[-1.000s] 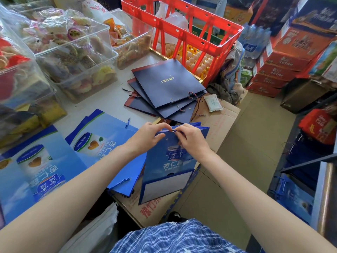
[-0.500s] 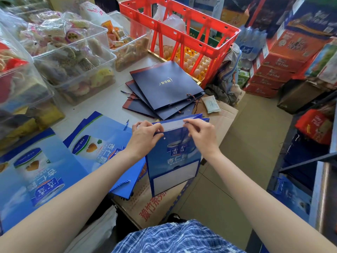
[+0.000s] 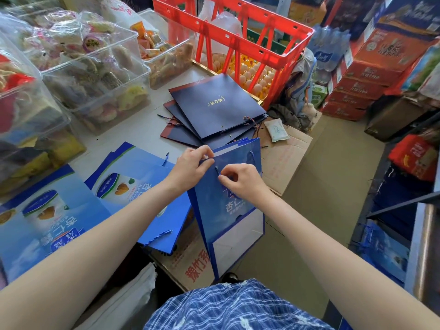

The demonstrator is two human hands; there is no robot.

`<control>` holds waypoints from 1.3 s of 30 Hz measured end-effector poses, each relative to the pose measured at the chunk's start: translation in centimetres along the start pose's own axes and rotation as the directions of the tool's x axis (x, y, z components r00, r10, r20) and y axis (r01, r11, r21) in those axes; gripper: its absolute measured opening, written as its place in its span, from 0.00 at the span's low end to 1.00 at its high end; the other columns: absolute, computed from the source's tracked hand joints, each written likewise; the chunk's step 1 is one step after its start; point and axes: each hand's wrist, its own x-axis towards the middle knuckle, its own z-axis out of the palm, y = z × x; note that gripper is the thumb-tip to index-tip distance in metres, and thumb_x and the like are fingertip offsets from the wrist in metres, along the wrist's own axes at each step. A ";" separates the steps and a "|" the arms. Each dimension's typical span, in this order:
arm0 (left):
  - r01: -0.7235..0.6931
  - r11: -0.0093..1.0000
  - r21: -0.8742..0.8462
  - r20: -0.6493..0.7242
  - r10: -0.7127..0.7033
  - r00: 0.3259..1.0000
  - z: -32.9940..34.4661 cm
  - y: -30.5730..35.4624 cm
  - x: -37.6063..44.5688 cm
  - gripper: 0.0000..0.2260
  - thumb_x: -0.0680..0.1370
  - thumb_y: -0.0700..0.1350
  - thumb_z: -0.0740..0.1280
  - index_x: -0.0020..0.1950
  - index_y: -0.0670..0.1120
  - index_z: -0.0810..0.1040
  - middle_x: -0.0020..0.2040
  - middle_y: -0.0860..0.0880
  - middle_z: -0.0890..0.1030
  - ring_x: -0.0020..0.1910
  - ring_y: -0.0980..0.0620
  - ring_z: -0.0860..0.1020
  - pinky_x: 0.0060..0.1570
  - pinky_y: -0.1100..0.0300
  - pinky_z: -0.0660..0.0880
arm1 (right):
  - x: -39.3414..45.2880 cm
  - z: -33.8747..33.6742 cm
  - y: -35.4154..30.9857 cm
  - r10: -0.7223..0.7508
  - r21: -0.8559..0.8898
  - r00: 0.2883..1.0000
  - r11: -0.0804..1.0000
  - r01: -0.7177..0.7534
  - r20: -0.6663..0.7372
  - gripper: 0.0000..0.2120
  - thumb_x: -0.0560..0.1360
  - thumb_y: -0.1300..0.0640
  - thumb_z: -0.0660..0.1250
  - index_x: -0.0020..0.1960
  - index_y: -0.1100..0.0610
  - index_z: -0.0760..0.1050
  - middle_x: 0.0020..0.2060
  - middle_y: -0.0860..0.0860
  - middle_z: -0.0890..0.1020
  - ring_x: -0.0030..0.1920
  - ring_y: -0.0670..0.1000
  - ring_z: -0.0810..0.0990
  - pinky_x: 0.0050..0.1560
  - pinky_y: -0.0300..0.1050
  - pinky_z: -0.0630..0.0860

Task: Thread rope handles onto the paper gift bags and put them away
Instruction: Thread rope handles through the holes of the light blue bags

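I hold a flat blue paper gift bag (image 3: 221, 210) upright in front of me, its top edge up. My left hand (image 3: 192, 165) pinches the bag's top left corner. My right hand (image 3: 240, 181) pinches a blue rope end (image 3: 217, 170) that sticks out of the bag's face near the top. Another blue rope piece (image 3: 252, 156) shows at the top right. More flat blue bags (image 3: 133, 177) lie on the table to the left, one with a rope handle (image 3: 159, 235). A stack of dark navy bags (image 3: 214, 110) with cords lies further back.
Clear plastic tubs of snacks (image 3: 95, 75) line the table's left side. A red crate (image 3: 238, 36) stands over eggs at the back. Cardboard boxes (image 3: 283, 158) sit below the bag, stacked cartons (image 3: 357, 91) fill the right, and a metal shelf edge (image 3: 423, 234) runs along the far right.
The bag has been turned and raised. My right hand moved from the top edge down to the bag's face and now pinches a rope end. My left hand stays at the top left corner.
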 end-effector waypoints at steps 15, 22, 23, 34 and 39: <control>0.011 1.000 0.003 0.052 -0.012 0.999 -0.1 0.7 -0.8 0.06 0.80 0.43 0.60 0.53 0.41 0.73 0.43 0.49 0.73 0.53 0.47 0.69 0.57 0.50 0.67 | 0.3 -0.6 0.0 0.089 0.092 0.990 0.991 -0.099 0.113 0.08 0.77 0.58 0.64 0.47 0.61 0.79 0.41 0.49 0.78 0.43 0.47 0.75 0.38 0.33 0.69; 0.034 0.999 -0.003 0.071 -0.034 0.997 0.1 0.5 -0.8 0.06 0.80 0.43 0.60 0.52 0.42 0.73 0.44 0.49 0.73 0.52 0.49 0.68 0.59 0.47 0.66 | 0.2 -0.5 -0.2 0.124 0.079 0.972 0.987 -0.142 0.201 0.07 0.77 0.57 0.63 0.47 0.60 0.78 0.43 0.51 0.78 0.44 0.48 0.76 0.36 0.32 0.68; 0.038 0.999 -0.006 0.074 -0.038 0.997 0.1 0.6 -0.8 0.06 0.80 0.43 0.60 0.53 0.42 0.73 0.44 0.49 0.73 0.53 0.48 0.68 0.59 0.48 0.66 | 0.2 -0.5 -0.2 0.131 0.089 0.972 0.985 -0.150 0.196 0.07 0.77 0.57 0.63 0.46 0.59 0.78 0.43 0.51 0.79 0.44 0.48 0.76 0.37 0.32 0.69; 0.046 0.999 0.003 0.088 -0.046 0.995 -0.1 1.0 -1.0 0.07 0.80 0.44 0.60 0.54 0.42 0.73 0.45 0.49 0.73 0.56 0.47 0.69 0.59 0.49 0.67 | 0.4 -0.9 -0.2 0.151 0.116 0.961 0.976 -0.182 0.234 0.06 0.77 0.56 0.63 0.45 0.57 0.76 0.41 0.48 0.77 0.41 0.45 0.74 0.37 0.34 0.68; -0.035 0.999 0.036 0.104 0.031 0.994 -0.4 1.2 -1.0 0.06 0.80 0.43 0.61 0.53 0.42 0.74 0.41 0.54 0.70 0.53 0.51 0.67 0.58 0.52 0.67 | 0.7 -1.5 -1.1 0.219 0.138 0.920 0.951 -0.275 0.325 0.11 0.75 0.60 0.63 0.35 0.59 0.76 0.34 0.53 0.77 0.37 0.49 0.73 0.39 0.43 0.69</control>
